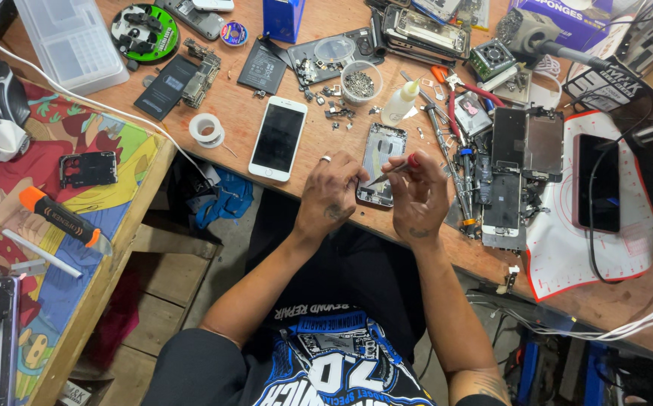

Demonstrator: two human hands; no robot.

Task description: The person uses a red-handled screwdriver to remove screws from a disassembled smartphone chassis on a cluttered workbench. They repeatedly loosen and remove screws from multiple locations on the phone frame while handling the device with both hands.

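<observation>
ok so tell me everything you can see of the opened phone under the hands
The opened phone shell lies flat at the wooden bench edge, inside up, with a silvery metal frame and dark inner parts. The left hand rests on its lower left side; the right hand points a thin red-capped tool into it. A white phone lies apart to its left.

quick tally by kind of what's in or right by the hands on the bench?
Opened silver phone housing under left hand: 1
Red-tipped thin tool in right hand: 1
White-framed dark-screen phone: 1
White tape roll: 1
Total: 4
</observation>
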